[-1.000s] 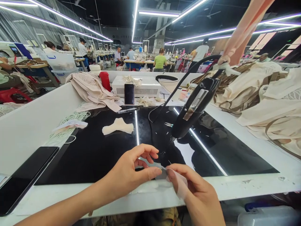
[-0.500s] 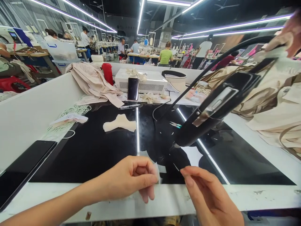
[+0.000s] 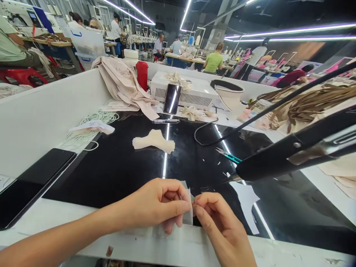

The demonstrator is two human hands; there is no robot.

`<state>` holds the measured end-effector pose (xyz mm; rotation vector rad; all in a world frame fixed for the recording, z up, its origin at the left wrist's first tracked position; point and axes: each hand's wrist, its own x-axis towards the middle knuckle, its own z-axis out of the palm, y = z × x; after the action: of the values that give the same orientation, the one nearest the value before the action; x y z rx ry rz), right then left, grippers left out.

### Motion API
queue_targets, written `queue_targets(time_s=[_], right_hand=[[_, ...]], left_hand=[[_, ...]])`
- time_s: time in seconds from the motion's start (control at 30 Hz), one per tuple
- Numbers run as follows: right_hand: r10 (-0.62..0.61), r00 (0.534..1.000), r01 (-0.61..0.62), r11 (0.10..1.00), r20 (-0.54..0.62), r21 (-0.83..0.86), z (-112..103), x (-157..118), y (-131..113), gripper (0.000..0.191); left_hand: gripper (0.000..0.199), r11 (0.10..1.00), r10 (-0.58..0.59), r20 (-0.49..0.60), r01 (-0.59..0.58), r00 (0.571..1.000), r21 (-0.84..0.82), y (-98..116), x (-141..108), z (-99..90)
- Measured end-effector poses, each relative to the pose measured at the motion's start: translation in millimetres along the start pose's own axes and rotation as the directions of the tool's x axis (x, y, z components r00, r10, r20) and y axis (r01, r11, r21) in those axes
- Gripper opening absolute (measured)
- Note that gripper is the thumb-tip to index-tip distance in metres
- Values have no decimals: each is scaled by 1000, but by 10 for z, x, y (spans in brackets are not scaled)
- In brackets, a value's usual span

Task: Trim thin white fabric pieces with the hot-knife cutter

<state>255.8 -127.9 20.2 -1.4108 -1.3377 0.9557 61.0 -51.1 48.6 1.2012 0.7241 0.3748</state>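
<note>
A thin, translucent whitish sheet (image 3: 189,211) hangs at the front edge of the black work surface, partly hidden by my fingers. My left hand (image 3: 169,204) is closed on it, thumb against curled fingers. Close by its right edge, my right hand (image 3: 213,218) has thumb and forefinger pinched together; what lies between them is too small to make out. A white paper cut-out (image 3: 246,204) lies right of that hand. Above the paper, a black tool (image 3: 278,159) with a metal lever points its slim tip towards the surface.
Teal-handled scissors (image 3: 229,155) lie beyond my right hand. A folded cream cloth piece (image 3: 154,141) is mid-surface, with tweezers (image 3: 166,121) behind it. A large phone (image 3: 36,185) rests at left. A black cable (image 3: 211,144) curves across, and low white walls (image 3: 50,96) border the bench.
My right hand has moved left, up to the sheet in my left hand. The black tool appears farther right and more level. The camera view has turned, shifting the scene.
</note>
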Motion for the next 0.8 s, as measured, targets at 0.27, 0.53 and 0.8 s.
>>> queue_targets(time_s=[0.27, 0.53, 0.8], right_hand=[[22, 998, -23, 1000, -64, -19, 34, 31, -9, 23], [-33, 999, 34, 999, -18, 17, 42, 43, -35, 26], [-193, 981, 172, 926, -30, -337, -63, 148, 116, 17]], left_hand=[[22, 1000, -1, -35, 0, 999, -9, -8, 5, -30], [25, 999, 35, -36, -36, 999, -11, -3, 16, -66], [19, 989, 37, -248, 0, 968, 148, -72, 48, -43]])
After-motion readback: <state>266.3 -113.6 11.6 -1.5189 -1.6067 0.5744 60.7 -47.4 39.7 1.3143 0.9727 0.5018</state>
